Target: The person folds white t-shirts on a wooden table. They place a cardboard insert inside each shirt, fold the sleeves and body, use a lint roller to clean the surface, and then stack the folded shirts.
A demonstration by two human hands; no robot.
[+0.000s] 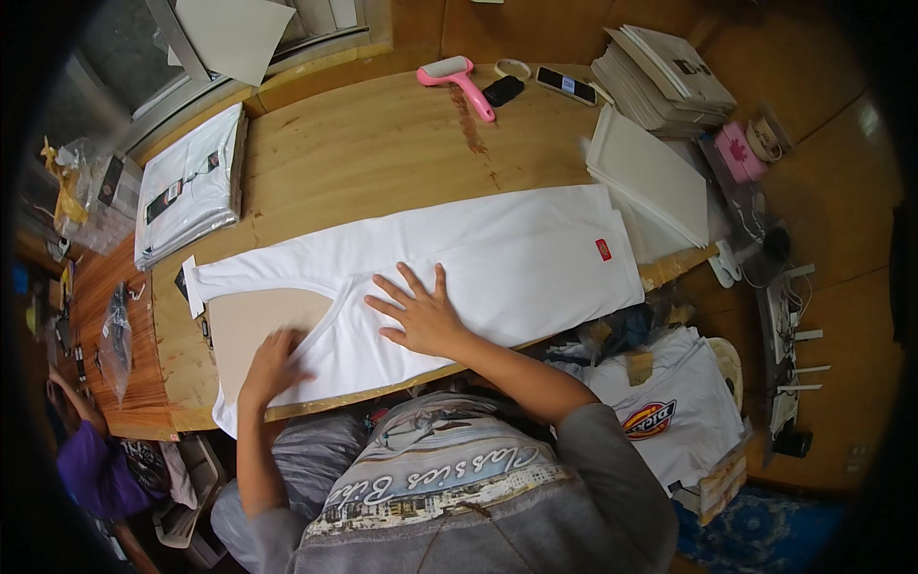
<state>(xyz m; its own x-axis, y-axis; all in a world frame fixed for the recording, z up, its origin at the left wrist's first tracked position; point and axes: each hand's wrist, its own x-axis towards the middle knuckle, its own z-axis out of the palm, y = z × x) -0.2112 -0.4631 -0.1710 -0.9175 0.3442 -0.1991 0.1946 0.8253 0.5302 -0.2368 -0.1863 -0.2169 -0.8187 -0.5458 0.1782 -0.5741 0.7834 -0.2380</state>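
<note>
A white sleeveless top (pixel 535 249) lies across the wooden table, with a small red label near its right end. A beige cardboard sheet (pixel 253 316) shows through its wide neck opening at the left. My right hand (pixel 418 314) rests flat on the fabric just right of this opening, fingers spread. Over the cardboard, near the lower neckline, is my left hand (pixel 275 364). Motion blurs its fingers, but the thumb stands apart from them, and I see nothing held. Whether this hand touches the board or the fabric, I cannot make out.
Bagged white garments (pixel 191 187) are stacked at the far left. A pink lint roller (pixel 459 81) and a phone (pixel 566 84) lie at the back. White boards (pixel 650 177) and a cardboard pile (pixel 665 81) stand right. White shirts (pixel 669 402) sit beside me; another person's purple sleeve (pixel 100 483) shows lower left.
</note>
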